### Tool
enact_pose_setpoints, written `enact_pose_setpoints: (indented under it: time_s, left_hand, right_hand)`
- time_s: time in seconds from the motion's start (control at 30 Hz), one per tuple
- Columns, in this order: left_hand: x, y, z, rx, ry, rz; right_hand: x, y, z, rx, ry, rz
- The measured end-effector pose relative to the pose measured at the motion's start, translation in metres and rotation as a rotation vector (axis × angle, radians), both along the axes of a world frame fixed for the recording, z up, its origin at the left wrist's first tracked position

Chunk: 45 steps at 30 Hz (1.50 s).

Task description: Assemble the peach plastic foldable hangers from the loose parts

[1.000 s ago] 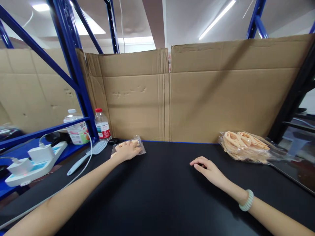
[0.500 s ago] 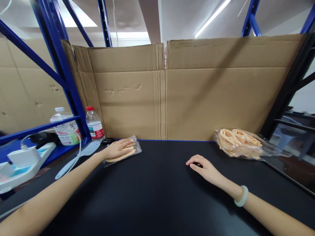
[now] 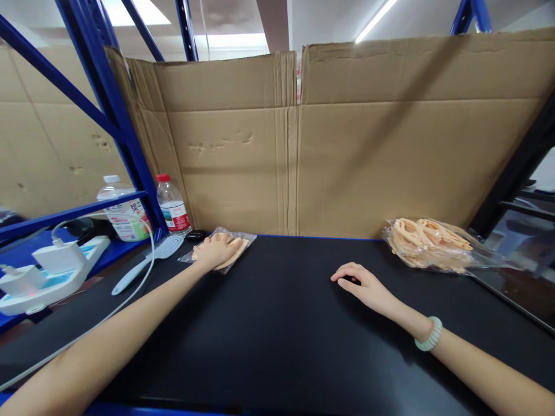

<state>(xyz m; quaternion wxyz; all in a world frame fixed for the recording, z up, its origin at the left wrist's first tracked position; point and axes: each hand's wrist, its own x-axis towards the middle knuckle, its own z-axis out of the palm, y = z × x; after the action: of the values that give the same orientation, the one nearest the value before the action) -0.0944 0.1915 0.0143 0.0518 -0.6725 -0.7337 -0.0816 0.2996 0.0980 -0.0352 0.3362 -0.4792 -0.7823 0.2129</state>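
item one: small packet [image 3: 236,254], clear crinkled film around flat beige pieces, lying on the counter [image 3: 277,329] at its far left, near the cardboard wall [image 3: 234,156]. my left hand [image 3: 214,249] lies over it, fingers bent across the film; whether that grip pinches or only presses, i cannot tell from here.

item two: my right hand [image 3: 359,283], above or on the right half of the counter, i cannot tell which; its grip is loosely curved, thumb and fingers apart. on the wrist, a pale green ribbed band [image 3: 429,334].

item three: larger bag [image 3: 427,245], glossy clear plastic, looped beige shapes stacked inside, at the far right.

surfaces: counter smooth and black; wall brown, creased, dented.

left side: light blue hairbrush [image 3: 132,276], openwork head; rounded black object [image 3: 196,236] just beside the packet; clear bottle [image 3: 173,208], red cap, red-and-white label, print too small for me to read; white-capped jug [image 3: 125,216], label showing 果; white power strip [image 3: 82,268] with two blocky white adapters.
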Motion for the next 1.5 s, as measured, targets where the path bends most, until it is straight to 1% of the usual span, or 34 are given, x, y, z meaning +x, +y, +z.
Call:
enact_pose_setpoints:
  time_s: [0.1, 0.17, 0.33, 0.53, 0.67, 0.8, 0.9, 0.97, 1.03, 1.07, 1.17, 1.27, 1.33, 1.4, 1.5]
  left_hand:
    - [0.010, 0.006, 0.003, 0.025, -0.050, 0.107]
    - [0.014, 0.012, 0.004, 0.031, -0.072, 0.140]
    - [0.018, 0.022, 0.005, 0.046, -0.100, 0.179]
    - [0.020, 0.025, 0.006, 0.064, -0.117, 0.206]
    - [0.020, 0.023, 0.007, 0.125, -0.120, 0.186]
    - [0.019, 0.019, 0.010, 0.218, -0.122, 0.122]
    - [0.026, 0.014, 0.019, 0.301, -0.158, 0.077]
    - [0.038, 0.009, 0.027, 0.372, -0.207, 0.031]
    - [0.057, 0.003, 0.035, 0.446, -0.273, -0.060]
    - [0.069, -0.001, 0.037, 0.466, -0.311, -0.128]
    - [0.115, -0.010, 0.038, 0.443, -0.455, -0.357]
    - [0.173, -0.014, 0.028, 0.315, -0.624, -0.583]
    - [0.218, -0.013, 0.019, 0.198, -0.747, -0.673]
    - [0.264, -0.011, 0.011, 0.061, -0.859, -0.711]
    - [0.330, -0.006, 0.007, -0.138, -1.004, -0.709]
  right_hand:
    - [0.001, 0.000, -0.001, 0.005, -0.004, 0.001]
    - [0.001, 0.000, -0.001, 0.011, 0.001, 0.001]
    - [0.001, -0.001, 0.000, 0.017, 0.005, 0.012]
    - [0.001, 0.000, 0.001, 0.002, 0.003, 0.001]
    - [0.001, -0.001, 0.002, -0.014, 0.018, -0.009]
    - [0.000, -0.001, 0.002, -0.016, 0.037, -0.018]
    - [-0.001, 0.000, 0.004, -0.007, 0.056, -0.020]
    - [-0.002, 0.000, 0.009, 0.011, 0.087, -0.031]
    - [0.001, 0.001, 0.020, 0.070, 0.125, -0.060]
    - [0.004, 0.003, 0.027, 0.121, 0.141, -0.091]
    - [0.027, 0.011, 0.055, 0.298, 0.165, -0.256]
    - [0.070, 0.019, 0.081, 0.399, 0.199, -0.483]
    - [0.106, 0.019, 0.093, 0.457, 0.241, -0.662]
    - [0.141, 0.015, 0.102, 0.491, 0.292, -0.825]
    - [0.190, 0.006, 0.112, 0.498, 0.361, -1.014]
